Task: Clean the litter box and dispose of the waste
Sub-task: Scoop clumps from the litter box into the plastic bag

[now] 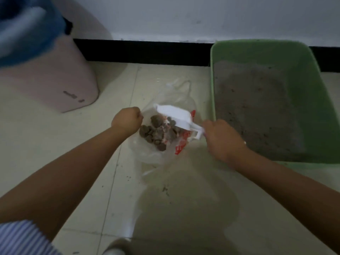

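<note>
Upper left of frame: pink bin (pixel 55 74), blue liner over rim. Centre: left hand (pixel 127 119) pinches edge of clear plastic bag (pixel 147 153), holding mouth open. Brown waste clumps (pixel 156 133) lie inside. White scoop (pixel 176 115) tilted over bag, right hand (pixel 223 138) gripping handle; scoop looks emptied, though blurred. Right: green litter box (pixel 312 100), grey litter (pixel 253 107) banked inside. Step: dumping waste. Next: scoop back into litter, bag mouth kept open.
</note>
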Demonstrator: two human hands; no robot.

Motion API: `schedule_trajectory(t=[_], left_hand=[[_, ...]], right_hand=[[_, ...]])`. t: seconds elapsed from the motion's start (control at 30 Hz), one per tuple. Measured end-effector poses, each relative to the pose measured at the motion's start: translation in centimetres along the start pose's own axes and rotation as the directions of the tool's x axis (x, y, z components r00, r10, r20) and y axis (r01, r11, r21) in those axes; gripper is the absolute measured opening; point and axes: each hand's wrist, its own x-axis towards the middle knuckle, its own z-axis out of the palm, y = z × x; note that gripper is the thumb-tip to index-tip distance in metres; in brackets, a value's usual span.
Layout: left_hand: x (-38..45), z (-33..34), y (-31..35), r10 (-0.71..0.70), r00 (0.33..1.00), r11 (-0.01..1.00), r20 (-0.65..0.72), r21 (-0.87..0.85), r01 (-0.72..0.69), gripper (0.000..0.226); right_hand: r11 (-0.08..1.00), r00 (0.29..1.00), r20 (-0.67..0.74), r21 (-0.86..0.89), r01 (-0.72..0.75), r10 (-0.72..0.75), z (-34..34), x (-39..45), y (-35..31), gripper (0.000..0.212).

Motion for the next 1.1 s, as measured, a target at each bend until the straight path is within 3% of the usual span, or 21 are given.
schedule_trajectory(t=[0.07, 0.13, 0.2, 0.5, 0.67, 0.77, 0.97, 1.03, 1.1], left_hand=[[0.0, -0.1, -0.1, 0.014, 1.0, 0.998, -0.011, -0.065, -0.015, 0.027], [0.1, 0.0, -0.2, 0.008, 1.0, 0.995, -0.01, -0.103, -0.009, 0.037], [0.0, 0.0, -0.3, 0.004, 1.0, 0.991, -0.024, -0.131, -0.007, 0.042], [-0.3, -0.2, -0.6, -0.016, 1.0, 0.984, -0.017, -0.177, 0.013, 0.041], [-0.6, -0.4, 0.1, -0.024, 1.0, 0.984, -0.004, -0.176, 0.023, 0.018], [-0.7, -0.5, 0.4, -0.02, 1.0, 0.986, -0.012, -0.164, 0.018, 0.022], [-1.3, -0.7, 0.3, -0.037, 0.999, 0.991, -0.007, -0.125, 0.036, 0.028], [-1.9, -0.3, 0.5, -0.017, 1.0, 0.995, 0.0, -0.094, 0.017, 0.038], [-2.6, 0.2, 1.1, 0.067, 0.996, 0.998, -0.053, 0.011, -0.066, 0.047]], right_hand=[[0.976, 0.993, -0.05, -0.2, 0.091, -0.102, 1.1, 0.7, -1.2, 0.039], [0.93, 0.96, -0.189, -0.343, 0.134, -0.208, 2.0, 1.6, -1.3, 0.025], [0.921, 0.921, -0.282, -0.355, 0.16, -0.268, 2.1, 2.0, -1.0, 0.023], [0.92, 0.91, -0.282, -0.334, 0.204, -0.304, 2.5, 1.4, 0.5, 0.032], [0.902, 0.915, -0.266, -0.389, 0.186, -0.303, 2.6, 1.6, 0.6, 0.033], [0.88, 0.891, -0.282, -0.422, 0.218, -0.356, 3.0, 1.9, 0.5, 0.033], [0.969, 0.848, -0.488, -0.22, 0.11, -0.207, 2.6, 0.7, 2.6, 0.028], [0.998, 0.846, -0.531, -0.054, 0.015, -0.041, 2.0, -0.6, 4.2, 0.022], [0.977, 0.858, -0.475, 0.169, -0.13, 0.196, 0.7, -1.8, 5.7, 0.023]])
